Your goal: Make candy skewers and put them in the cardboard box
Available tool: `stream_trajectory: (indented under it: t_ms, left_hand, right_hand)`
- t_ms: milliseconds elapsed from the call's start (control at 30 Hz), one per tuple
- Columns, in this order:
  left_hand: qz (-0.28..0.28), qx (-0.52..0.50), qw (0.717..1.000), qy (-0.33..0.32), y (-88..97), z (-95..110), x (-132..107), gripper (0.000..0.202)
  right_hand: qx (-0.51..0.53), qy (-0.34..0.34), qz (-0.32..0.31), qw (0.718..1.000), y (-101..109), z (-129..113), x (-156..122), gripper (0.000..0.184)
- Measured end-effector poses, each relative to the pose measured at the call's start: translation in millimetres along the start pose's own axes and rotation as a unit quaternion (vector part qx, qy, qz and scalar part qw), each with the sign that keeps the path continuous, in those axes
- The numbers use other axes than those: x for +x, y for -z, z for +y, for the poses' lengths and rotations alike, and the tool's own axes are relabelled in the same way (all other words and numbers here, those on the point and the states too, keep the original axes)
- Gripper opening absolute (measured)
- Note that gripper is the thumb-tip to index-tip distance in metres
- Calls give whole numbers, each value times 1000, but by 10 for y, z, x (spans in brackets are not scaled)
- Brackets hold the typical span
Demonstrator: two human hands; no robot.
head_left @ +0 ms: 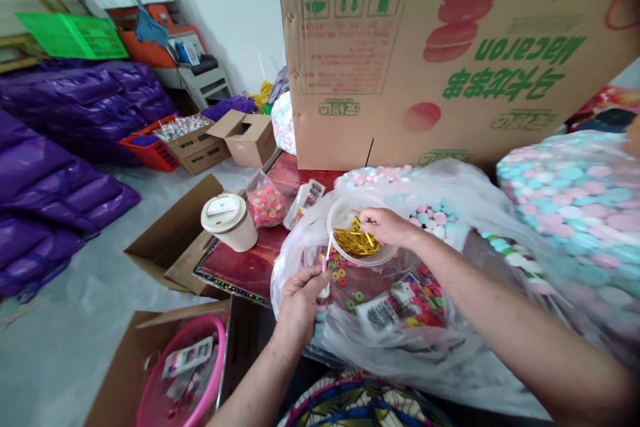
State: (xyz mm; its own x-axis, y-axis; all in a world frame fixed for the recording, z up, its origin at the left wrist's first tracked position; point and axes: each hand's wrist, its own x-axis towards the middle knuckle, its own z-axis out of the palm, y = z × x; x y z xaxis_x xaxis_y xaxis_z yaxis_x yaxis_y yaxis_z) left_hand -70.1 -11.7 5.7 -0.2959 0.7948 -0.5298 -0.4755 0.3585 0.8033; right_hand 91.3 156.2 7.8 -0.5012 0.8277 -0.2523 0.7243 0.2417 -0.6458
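My left hand (pixel 303 297) is closed around a candy skewer (pixel 321 313) in clear wrapping, pastel pieces showing below the fingers. Its white stick (pixel 329 250) points up beside a white bowl (pixel 336 210). Gold twist ties (pixel 355 241) lie heaped in that bowl. Over its right side, my right hand (pixel 387 225) pinches at the gold ties, fingertips together. Beneath both hands spreads a clear plastic bag (pixel 360 347). Colourful ring candies (pixel 340 273) and a printed packet (pixel 379 313) lie by the bowl.
A large carton (pixel 350 127) stands behind the bowl. Bagged pastel candies (pixel 575 193) sit to the right. On the red table (pixel 230 270) are a lidded cup (pixel 230 223) and a bag of ring candies (pixel 265 203). A pink basin (pixel 217 353) rests in a floor box.
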Motion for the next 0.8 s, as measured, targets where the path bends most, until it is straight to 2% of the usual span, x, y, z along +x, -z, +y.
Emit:
stream_trajectory:
  t_ms: [133, 267, 333, 433, 533, 600, 633, 700, 800]
  left_hand:
    - [-67, -60, 996, -8, -212, 68, 87, 30]
    - [-89, -51, 994, -32, -448, 142, 154, 32]
    - [-95, -58, 993, -35, -552, 154, 175, 31]
    - [-134, -86, 987, -4, -658, 136, 175, 29]
    - [-160, -87, 983, 16, -715, 107, 149, 31]
    - [-144, -64, 987, 16, -753, 90, 125, 31]
    - [-135, -46, 990, 15, -777, 82, 110, 30]
    - [-127, -6, 992, 12, -835, 64, 76, 24]
    - [-148, 30, 988, -4, -894, 35, 18, 16]
  right_hand:
    - [96, -3, 7, 995, 98, -83, -229, 10]
    - [193, 47, 28, 980, -49, -210, -537, 8]
    - [217, 77, 75, 970, -161, -239, -689, 10]
    - [191, 70, 126, 971, -270, -181, -884, 9]
    - [193, 49, 190, 961, -237, -51, -1060, 17]
    - [206, 55, 263, 941, -163, -10, -1170, 20]
    - [204, 69, 280, 935, -128, -18, -1216, 22]
    - [183, 121, 260, 940, -91, -83, -1272, 26]
    - [157, 191, 205, 947, -126, -200, -1260, 33]
